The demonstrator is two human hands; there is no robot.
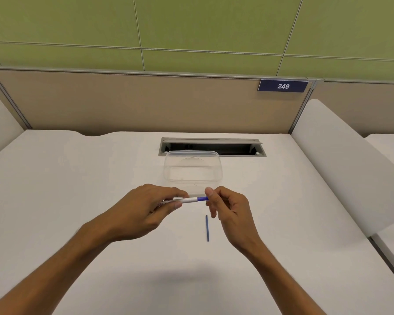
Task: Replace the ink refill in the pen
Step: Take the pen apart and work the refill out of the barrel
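Container [192, 170] lies behind pen [191, 200], refill [207, 228] before.

1 pen [192, 199], 1 refill [207, 228], 1 tub [192, 171]

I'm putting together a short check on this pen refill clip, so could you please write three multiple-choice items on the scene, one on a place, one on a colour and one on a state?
1. Where does the loose refill lie?
A. inside the clear container
B. on the desk, nearer the person than the pen
C. in the cable slot

2. What colour is the end of the pen at the right hand?
A. blue
B. red
C. green

3. How is the pen held?
A. lying on the desk untouched
B. by the right hand alone
C. in the air by both hands

Answers:
1 B: it rests on the desk below the hands, outside the clear container.
2 A: a blue section shows by the right hand fingertips.
3 C: the left hand grips the barrel while the right pinches its end.
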